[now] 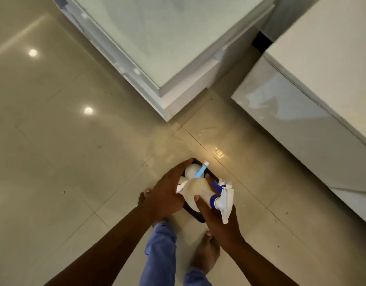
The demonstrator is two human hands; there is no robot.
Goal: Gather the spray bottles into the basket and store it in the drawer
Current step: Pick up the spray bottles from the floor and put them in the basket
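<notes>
I carry a small dark basket (195,217) in front of me above the floor, gripped from both sides. My left hand (167,193) wraps its left rim and my right hand (216,218) holds its right side from below. Several white spray bottles stand packed inside. The nearest bottle (198,189) has a blue collar and a white trigger head (226,200) that sticks out to the right. A bottle farther back (191,171) carries a light blue trigger. Most of the basket is hidden by my hands and the bottles.
A white cabinet with a glass top (157,38) juts in from the top centre. A glossy white cabinet front (301,124) runs along the right. Shiny beige floor tiles (64,141) spread to the left. My bare feet and blue trousers (161,254) show below.
</notes>
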